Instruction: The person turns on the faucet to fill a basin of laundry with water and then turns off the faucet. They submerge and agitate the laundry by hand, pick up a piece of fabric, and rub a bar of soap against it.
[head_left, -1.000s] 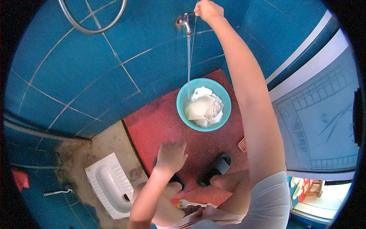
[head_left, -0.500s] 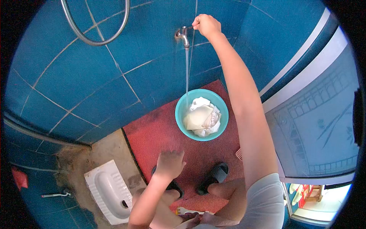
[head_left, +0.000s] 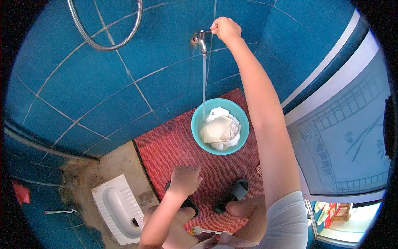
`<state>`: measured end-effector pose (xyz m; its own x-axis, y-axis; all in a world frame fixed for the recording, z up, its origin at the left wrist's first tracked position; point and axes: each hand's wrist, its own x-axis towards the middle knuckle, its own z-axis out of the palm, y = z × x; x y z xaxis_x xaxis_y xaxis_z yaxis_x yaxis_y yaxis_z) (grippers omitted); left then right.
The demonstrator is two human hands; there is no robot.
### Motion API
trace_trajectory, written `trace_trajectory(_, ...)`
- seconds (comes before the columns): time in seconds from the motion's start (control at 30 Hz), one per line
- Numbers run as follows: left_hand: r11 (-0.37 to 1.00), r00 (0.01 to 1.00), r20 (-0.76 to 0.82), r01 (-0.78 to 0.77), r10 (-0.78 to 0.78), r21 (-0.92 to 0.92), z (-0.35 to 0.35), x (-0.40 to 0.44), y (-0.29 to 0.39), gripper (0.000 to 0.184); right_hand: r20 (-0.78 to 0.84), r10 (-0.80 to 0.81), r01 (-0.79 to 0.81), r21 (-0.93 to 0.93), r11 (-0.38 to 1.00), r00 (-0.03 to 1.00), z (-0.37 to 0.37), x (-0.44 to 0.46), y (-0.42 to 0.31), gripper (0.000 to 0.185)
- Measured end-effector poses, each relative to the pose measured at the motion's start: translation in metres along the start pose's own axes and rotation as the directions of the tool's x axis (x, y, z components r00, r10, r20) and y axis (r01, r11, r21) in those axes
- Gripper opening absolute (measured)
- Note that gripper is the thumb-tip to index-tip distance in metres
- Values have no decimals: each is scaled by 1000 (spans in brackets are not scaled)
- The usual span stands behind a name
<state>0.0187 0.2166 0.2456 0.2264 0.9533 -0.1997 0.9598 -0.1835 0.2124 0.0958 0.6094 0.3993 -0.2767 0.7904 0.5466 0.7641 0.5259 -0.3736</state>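
My right hand (head_left: 227, 29) reaches far forward to the wall, its fingers closed on the lever of a metal tap (head_left: 201, 40). A steady stream of water (head_left: 204, 79) runs from the spout. It falls into a turquoise basin (head_left: 198, 139) that stands on the red mat. White and cream cloths (head_left: 216, 128) lie bunched in the basin. My left hand (head_left: 185, 180) hangs over the mat, back upward and thumb apart, with nothing visible in it. Its fingers look loosely open, though foreshortened.
Both feet in dark slippers (head_left: 237, 191) stand on the red mat (head_left: 163, 141). A white squat toilet (head_left: 114, 195) is at lower left. A metal shower hose (head_left: 108, 47) loops down the blue tiled wall. A frosted door panel (head_left: 344, 128) stands on the right.
The view has shifted very slightly. My right hand stays on the tap lever, water keeps running, and my left hand has barely moved.
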Motion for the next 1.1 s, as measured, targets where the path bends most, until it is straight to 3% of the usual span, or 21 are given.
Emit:
trace_trajectory(0.77, 1000, 1000, -27, 3, -3, 18, 3, -1, -2, 37, -3, 64, -64, -91, 994, 998, 5, 0, -2, 15)
trace_trajectory(0.83, 1000, 999, -32, 2, -1, 26, 2, -1, -1, 36, -26, 37, -38, -60, 997, 999, 7, 2, 0, 5)
trace_trajectory(1.1, 1000, 999, -38, -8, 10, 30, 1, -1, 0, 37, -34, 39, -40, -37, 999, 999, 10, 3, 2, 5)
